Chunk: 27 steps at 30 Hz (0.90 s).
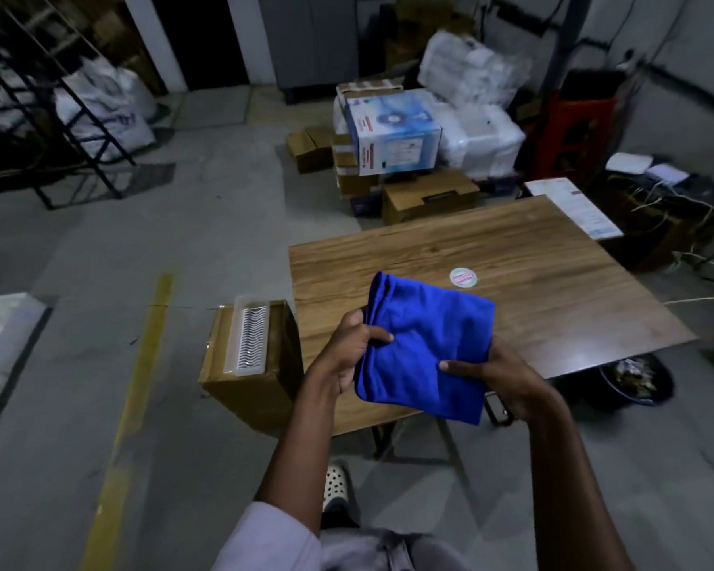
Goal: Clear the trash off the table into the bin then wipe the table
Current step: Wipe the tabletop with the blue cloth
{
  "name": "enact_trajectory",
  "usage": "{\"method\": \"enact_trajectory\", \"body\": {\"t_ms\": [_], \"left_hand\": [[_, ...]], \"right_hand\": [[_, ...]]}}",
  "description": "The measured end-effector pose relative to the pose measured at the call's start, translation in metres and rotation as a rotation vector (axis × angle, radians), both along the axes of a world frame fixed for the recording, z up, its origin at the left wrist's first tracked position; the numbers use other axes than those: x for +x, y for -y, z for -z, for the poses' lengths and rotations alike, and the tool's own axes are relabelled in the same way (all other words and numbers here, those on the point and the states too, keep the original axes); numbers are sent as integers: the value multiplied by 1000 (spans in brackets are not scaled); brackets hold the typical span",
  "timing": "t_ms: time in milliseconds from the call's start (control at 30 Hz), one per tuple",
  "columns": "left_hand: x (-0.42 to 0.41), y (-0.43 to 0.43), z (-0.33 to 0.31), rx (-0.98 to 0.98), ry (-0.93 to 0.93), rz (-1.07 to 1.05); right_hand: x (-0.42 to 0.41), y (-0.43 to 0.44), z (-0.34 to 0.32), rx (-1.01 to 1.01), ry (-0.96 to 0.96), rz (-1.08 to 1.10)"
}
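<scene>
I held the blue cloth (425, 348) over the desk's (553, 282) near edge, with my left hand (347, 352) and right hand (499, 377) each pinching a side. It seemed soft, light and floppy, best gripped by its folds. The bin (635, 381), on the floor under the near right corner, held crumpled trash.

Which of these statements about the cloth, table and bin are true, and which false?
1. The left hand and right hand both grip the blue cloth. True.
2. A round sticker sits on the wooden table. True.
3. The cloth lies spread flat on the table. False: the hands hold it up, folded.
4. The bin stands on the table. False: it stands on the floor by the table's right corner, with trash inside.
</scene>
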<state>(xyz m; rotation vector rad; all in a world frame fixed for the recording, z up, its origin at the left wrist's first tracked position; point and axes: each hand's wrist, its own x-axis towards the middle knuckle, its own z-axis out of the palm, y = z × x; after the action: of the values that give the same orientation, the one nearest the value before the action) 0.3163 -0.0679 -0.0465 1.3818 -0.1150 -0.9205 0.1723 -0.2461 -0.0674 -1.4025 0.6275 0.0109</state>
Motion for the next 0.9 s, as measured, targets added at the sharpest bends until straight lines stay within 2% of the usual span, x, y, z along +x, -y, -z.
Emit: {"method": "enact_trajectory", "body": {"t_ms": [233, 333, 467, 567, 633, 767, 833, 900], "left_hand": [[1, 6, 12, 87, 83, 228], [1, 3, 8, -104, 33, 101], [1, -1, 11, -361, -87, 50], [4, -3, 19, -469, -298, -40], [3, -5, 21, -413, -332, -86], [-6, -9, 12, -208, -248, 113], [-11, -3, 9, -145, -168, 63], [-16, 7, 12, -76, -59, -81]], "right_hand": [[-14, 22, 8, 177, 110, 74], [-19, 25, 10, 261, 219, 113], [-16, 23, 10, 189, 352, 117], [-11, 18, 11, 103, 368, 80], [-9, 16, 13, 33, 375, 71], [-12, 13, 17, -56, 381, 111], [-14, 13, 20, -86, 382, 129], [-18, 13, 21, -163, 348, 142]]}}
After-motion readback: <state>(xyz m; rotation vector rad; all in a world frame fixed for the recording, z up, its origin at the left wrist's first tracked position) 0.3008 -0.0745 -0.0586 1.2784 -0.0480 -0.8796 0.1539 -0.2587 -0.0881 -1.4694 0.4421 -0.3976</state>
